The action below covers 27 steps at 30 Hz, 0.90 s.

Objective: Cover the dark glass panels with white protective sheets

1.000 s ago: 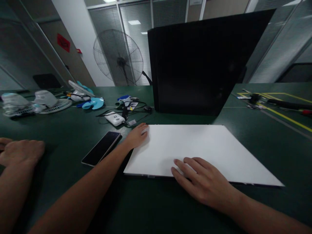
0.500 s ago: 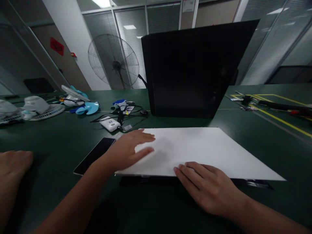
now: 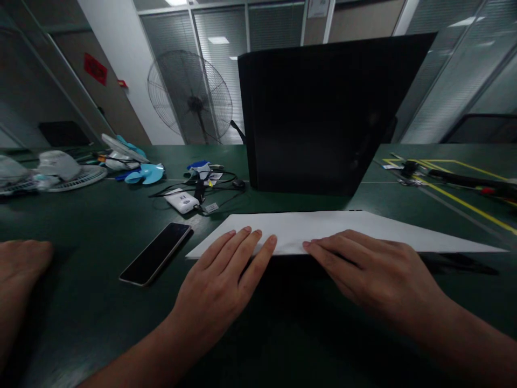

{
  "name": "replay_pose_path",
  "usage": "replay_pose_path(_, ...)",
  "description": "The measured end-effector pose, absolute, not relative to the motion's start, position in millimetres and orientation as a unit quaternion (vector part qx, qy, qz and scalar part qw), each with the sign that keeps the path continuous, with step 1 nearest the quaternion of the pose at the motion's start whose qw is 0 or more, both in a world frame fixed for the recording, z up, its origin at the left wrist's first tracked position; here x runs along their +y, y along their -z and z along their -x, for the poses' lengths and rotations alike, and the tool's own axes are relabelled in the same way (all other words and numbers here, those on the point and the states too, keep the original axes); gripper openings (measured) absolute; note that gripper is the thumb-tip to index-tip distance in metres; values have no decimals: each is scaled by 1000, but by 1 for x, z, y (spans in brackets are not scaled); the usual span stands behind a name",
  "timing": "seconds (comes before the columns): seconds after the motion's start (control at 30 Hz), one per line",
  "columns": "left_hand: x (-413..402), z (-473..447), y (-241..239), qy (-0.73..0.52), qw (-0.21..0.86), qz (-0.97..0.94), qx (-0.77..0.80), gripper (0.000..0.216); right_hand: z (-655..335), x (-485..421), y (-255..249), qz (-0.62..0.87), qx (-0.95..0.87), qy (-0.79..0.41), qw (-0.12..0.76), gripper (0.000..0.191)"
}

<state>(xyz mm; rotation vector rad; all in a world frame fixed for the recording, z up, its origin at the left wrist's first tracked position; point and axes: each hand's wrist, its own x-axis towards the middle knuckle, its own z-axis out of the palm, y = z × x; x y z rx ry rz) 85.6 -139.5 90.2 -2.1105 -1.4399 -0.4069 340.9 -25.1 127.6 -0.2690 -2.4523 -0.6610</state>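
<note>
A large white sheet (image 3: 323, 226) lies in front of me, its front edge raised off the table (image 3: 258, 345). My left hand (image 3: 230, 269) rests its stretched, slightly spread fingers on the sheet near the front edge; its thumb is hidden. My right hand (image 3: 371, 258) has its fingers together at the same edge, gripping the sheet, with the thumb not visible. Something dark and shiny (image 3: 460, 263) shows beneath the sheet's right side. Behind the sheet stands a big black panel (image 3: 323, 118). A smartphone (image 3: 157, 253) lies left of my left hand.
Another person's hand (image 3: 26, 261) rests on the table at the far left. A white device (image 3: 181, 200) with cables lies behind the phone. Blue fan blades (image 3: 145, 173) and white fan parts (image 3: 58, 164) are at the back left. A black pole-like object (image 3: 468, 178) lies at the right.
The sheet's front edge has risen while its back edge stays in place. My left hand has come right onto the front edge, and my right hand has moved up with it.
</note>
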Motion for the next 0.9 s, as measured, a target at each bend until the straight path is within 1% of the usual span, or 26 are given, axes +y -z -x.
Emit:
replay_pose_path(0.1,-148,-83,-93,134,342,767,-525,58,-344,-22,-132,100,-920,253,281,28)
replay_pose_path(0.33,-148,-78,-101,118,392,738,-536,59,-342,-14,-143,97,-922,253,277,27)
replay_pose_path(0.47,-139,-73,-110,134,427,742,-500,49,-341,-12,-143,92,-920,247,291,25)
replay_pose_path(0.67,-138,-67,-118,163,427,770,-445,25,-347,-16,-135,55,-917,253,303,23)
replay_pose_path(0.73,-138,-66,-115,171,418,781,-432,23,-351,-16,-128,36,-922,247,295,26)
replay_pose_path(0.83,-138,-64,-109,180,409,789,-422,21,-359,-17,-115,36,-934,232,271,37)
replay_pose_path(0.9,-138,-64,-106,186,411,791,-414,19,-368,-19,-106,65,-929,251,262,36)
